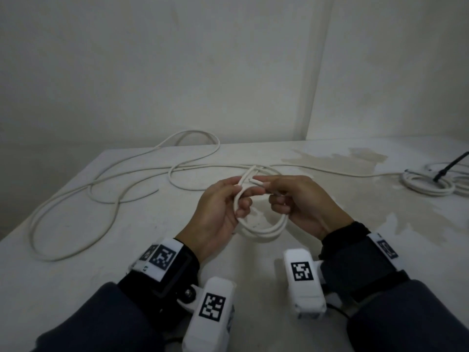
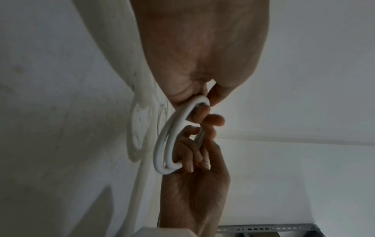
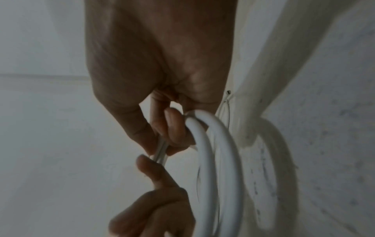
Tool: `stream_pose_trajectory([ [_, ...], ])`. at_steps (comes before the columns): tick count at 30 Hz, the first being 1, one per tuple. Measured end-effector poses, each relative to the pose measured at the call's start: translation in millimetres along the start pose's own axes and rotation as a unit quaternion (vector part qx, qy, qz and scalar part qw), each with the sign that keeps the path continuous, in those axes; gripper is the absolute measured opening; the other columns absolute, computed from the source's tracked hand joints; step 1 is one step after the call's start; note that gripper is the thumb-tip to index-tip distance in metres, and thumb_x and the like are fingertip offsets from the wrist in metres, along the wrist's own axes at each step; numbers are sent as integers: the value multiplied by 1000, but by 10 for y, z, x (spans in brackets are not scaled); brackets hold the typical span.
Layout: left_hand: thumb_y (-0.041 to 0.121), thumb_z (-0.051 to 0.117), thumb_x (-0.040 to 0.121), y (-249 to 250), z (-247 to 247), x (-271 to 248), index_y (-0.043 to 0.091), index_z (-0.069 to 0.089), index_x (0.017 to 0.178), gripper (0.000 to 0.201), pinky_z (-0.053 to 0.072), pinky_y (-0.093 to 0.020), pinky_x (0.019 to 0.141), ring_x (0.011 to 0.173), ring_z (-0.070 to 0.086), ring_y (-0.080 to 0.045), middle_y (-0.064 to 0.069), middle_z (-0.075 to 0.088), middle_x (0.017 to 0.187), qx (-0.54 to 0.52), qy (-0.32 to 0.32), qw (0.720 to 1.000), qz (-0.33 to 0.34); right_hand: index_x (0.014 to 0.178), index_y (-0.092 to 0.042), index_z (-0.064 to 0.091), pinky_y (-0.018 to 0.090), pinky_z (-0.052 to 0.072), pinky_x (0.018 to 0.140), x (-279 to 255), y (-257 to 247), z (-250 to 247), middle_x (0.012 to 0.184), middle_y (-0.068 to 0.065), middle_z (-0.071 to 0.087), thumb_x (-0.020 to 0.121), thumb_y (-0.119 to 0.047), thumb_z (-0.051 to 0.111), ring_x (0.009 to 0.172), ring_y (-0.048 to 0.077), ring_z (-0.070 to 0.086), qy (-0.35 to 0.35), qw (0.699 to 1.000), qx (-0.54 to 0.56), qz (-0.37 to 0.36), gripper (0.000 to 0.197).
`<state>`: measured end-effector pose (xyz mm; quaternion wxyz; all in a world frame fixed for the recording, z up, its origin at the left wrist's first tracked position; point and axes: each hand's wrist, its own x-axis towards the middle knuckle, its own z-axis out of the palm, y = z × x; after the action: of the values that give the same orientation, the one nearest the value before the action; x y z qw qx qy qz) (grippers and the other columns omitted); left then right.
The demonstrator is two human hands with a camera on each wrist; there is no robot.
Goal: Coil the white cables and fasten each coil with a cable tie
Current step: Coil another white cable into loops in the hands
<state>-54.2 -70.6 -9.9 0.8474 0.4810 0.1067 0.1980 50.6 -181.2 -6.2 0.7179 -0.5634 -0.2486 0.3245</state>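
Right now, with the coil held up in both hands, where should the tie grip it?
Probably the bottom arc of the coil, coming from below: there the turns lie side by side, clear of the left hand and right hand, which hold its sides.

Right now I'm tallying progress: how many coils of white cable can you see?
2: one small coil held between the left hand and right hand; one coil at the table's far right edge, partly cropped, so more may lie beyond.

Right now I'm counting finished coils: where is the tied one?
In the head view the tied coil lies at the table's far right edge, a black tie sticking up from it, well right of both hands.
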Motion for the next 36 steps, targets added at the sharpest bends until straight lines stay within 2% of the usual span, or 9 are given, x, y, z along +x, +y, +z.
stream_pose_trajectory([
  [4,15,42,99,-45,-9,-5,-1,52,124,32,57,-28,65,75,69,-19,-17,71,103,-53,0,998,-40,99,6,65,14,30,39,46,-7,-69,68,6,54,89,10,48,46,5,37,66,993,93,-44,20],
  [6,32,46,95,-78,-19,-31,5,57,117,36,54,-39,85,96,68,-25,-13,70,112,-41,-25,996,-81,105,7,62,14,32,40,91,-6,-121,68,4,48,91,9,46,47,5,38,110,975,181,-75,21],
  [8,39,41,96,-99,7,-61,6,61,112,41,51,-42,91,104,67,-28,-13,70,114,-4,-49,994,-93,115,8,58,15,34,40,117,9,-148,67,3,45,92,7,47,47,5,39,144,956,237,-97,26],
  [14,31,33,102,-128,33,-11,3,61,95,40,59,-33,71,68,69,-21,-12,73,86,18,4,1000,-14,105,-4,62,16,41,43,113,22,-120,67,2,50,94,-1,53,46,6,46,149,935,308,-93,15],
  [17,30,31,104,-148,18,22,5,54,87,38,59,-28,64,48,48,-13,-4,56,54,24,49,998,8,104,-7,60,16,42,44,121,24,-139,69,2,47,95,-2,51,48,6,45,151,920,352,-86,14],
  [19,32,30,104,-160,14,19,8,52,86,37,53,-20,54,53,40,-15,4,45,43,71,57,996,1,106,-7,59,16,42,44,130,24,-174,72,3,46,95,-2,51,50,7,44,166,905,385,-78,15],
  [22,34,30,104,-161,0,-1,12,54,87,37,47,-16,50,53,46,-15,6,44,42,120,53,991,-5,99,-7,58,16,39,42,132,9,-222,75,2,44,95,0,49,46,7,43,171,896,400,-85,12],
  [28,38,33,102,-35,-94,41,10,58,93,39,39,-24,56,37,40,-7,3,47,49,104,71,991,48,98,-4,64,15,41,45,69,-12,-140,85,17,61,92,3,50,48,6,46,68,975,205,-48,16],
  [36,38,35,102,-10,-144,79,8,61,95,40,48,-22,48,41,38,-8,-1,46,62,86,59,994,26,86,1,72,18,36,46,16,-18,-75,78,15,69,84,7,55,49,8,44,38,998,37,-19,18],
])
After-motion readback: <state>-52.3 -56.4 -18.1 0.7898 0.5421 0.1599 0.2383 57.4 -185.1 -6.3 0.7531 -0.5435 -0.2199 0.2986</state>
